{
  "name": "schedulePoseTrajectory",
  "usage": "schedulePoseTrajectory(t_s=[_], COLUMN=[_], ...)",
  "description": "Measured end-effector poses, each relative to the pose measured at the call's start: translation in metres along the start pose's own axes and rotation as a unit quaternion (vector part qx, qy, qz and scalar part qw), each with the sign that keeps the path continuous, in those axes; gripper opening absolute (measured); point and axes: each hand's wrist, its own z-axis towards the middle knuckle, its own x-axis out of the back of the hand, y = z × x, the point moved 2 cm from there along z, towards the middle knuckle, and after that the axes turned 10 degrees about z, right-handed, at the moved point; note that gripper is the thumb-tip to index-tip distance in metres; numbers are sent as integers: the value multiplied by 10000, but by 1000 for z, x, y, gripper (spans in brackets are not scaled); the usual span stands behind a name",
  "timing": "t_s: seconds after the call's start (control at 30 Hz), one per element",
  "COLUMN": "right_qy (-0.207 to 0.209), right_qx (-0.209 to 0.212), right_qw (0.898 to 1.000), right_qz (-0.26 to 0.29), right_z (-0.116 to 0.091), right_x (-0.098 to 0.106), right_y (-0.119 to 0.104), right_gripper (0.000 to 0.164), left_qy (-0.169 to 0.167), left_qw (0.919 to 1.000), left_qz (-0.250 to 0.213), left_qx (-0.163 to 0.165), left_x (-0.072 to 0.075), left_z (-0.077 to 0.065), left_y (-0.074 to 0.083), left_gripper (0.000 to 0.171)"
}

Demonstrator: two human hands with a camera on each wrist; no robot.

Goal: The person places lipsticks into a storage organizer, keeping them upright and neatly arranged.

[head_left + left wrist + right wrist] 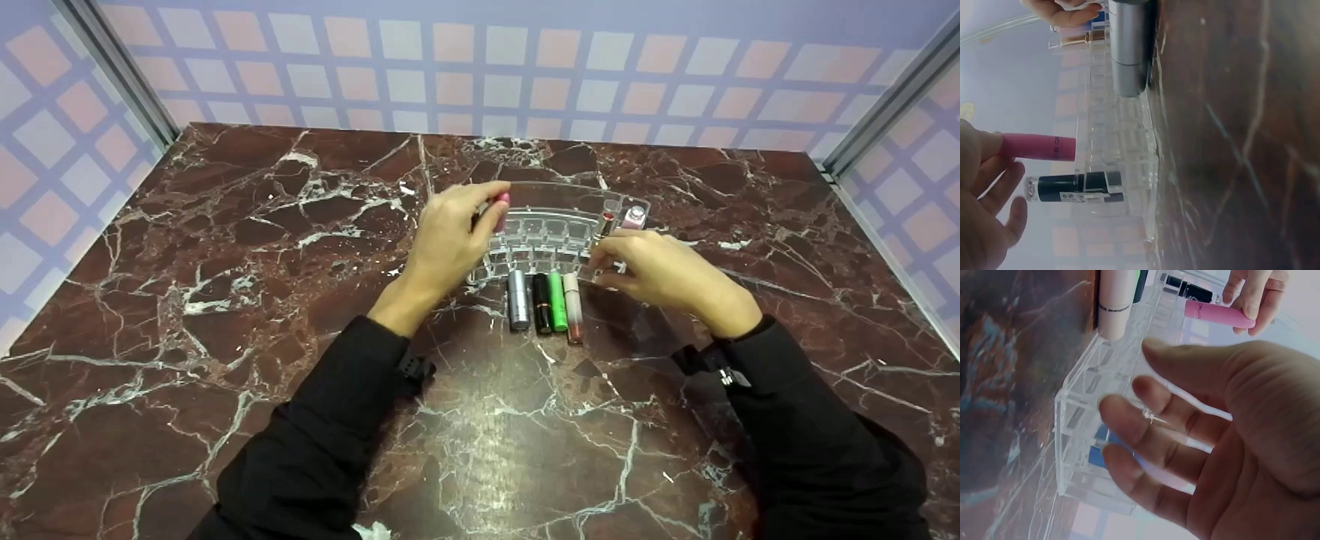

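Note:
My left hand [452, 232] pinches a pink lipstick tube [1039, 146] between thumb and fingers, above the left end of a clear, curved, tiered lipstick organizer [555, 196]. A dark tube [1078, 187] with a clear top stands in the organizer just beneath that hand. At the organizer's right end is my right hand [660, 274]; its fingers [1123, 419] are loosely bent with nothing between them. Close behind those fingers stand a gold and red lipstick [606, 223] and a pink bottle [635, 216] with a silvery top. A blue item [1098, 453] shows through the plastic.
In front of the organizer lie a silver tube [518, 301], a black tube [541, 304], a green tube [557, 301] and a lip gloss tube [573, 307], side by side. The marbled tabletop [225, 420] is bounded by a checked back panel [480, 67] and side panels.

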Motion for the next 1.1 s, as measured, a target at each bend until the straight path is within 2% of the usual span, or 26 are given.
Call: schedulePoseTrajectory(t_s=[0.17,0.4,0.63,1.1], right_qy=[-138,-216,-283,-296], right_qx=[-368,-635,-680,-760], right_qw=[9992,9977,9973,9967], right_qz=[-26,-51,2,32], right_z=[-1,-3,-5,-5], right_x=[1,4,4,4], right_y=[3,5,7,7], right_gripper=[20,16,12,11], left_qy=[60,-19,-56,-351], left_qw=[9989,9974,9955,9938], left_qz=[407,566,692,731], left_qx=[240,441,642,755], left_x=[1,0,0,-1], left_z=[-1,-2,-3,-4], left_y=[-6,-11,-12,-13], left_gripper=[29,28,27,26])
